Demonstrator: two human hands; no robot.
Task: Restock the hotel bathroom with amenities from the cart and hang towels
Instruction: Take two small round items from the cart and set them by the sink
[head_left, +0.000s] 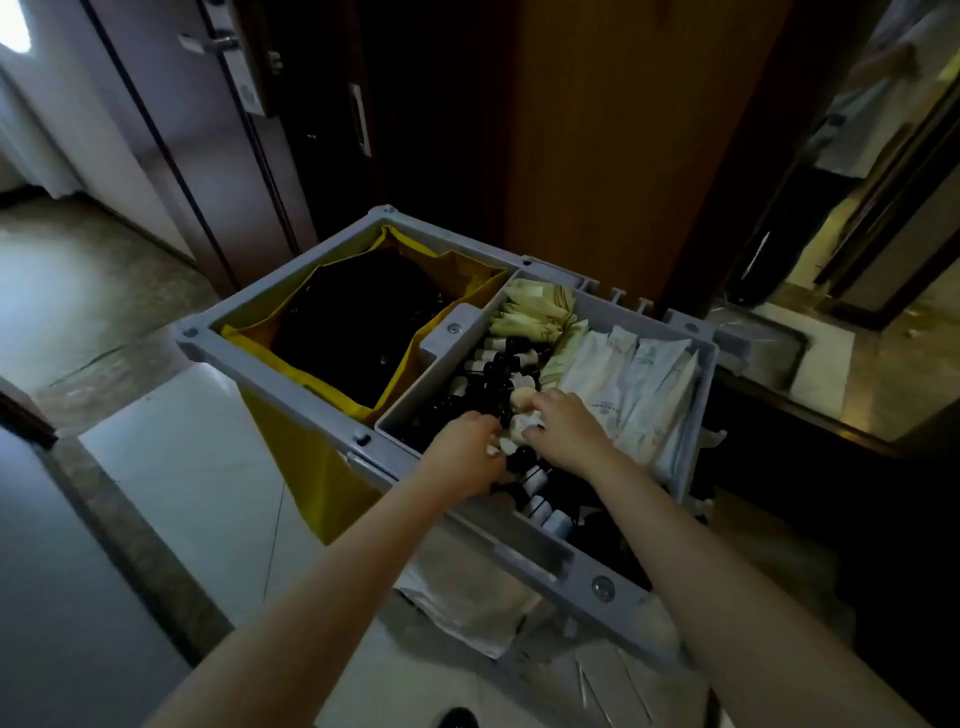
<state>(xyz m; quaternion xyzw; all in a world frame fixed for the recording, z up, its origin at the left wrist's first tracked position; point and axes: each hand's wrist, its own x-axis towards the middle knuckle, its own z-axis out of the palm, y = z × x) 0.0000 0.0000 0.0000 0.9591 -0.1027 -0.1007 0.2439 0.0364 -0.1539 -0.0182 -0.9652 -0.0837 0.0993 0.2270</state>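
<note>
A grey housekeeping cart (291, 358) stands in front of me, its top tray (431, 389) packed with amenities. Several small dark bottles with white labels (493, 364) lie in rows in the tray. Both hands reach into the tray over them. My left hand (467, 449) has its fingers curled round small white items at its fingertips. My right hand (563, 426) grips small pale items (519, 400) just beside the left hand. White sachets (639, 384) are stacked at the tray's right, cream packets (535, 312) at its far end.
A yellow bag with a dark liner (363, 322) fills the cart's left half. A wooden door (623, 156) stands behind the cart, a door with a handle (218, 41) at the left. White packets (467, 603) lie on the lower shelf. A bathroom doorway (883, 260) opens at the right.
</note>
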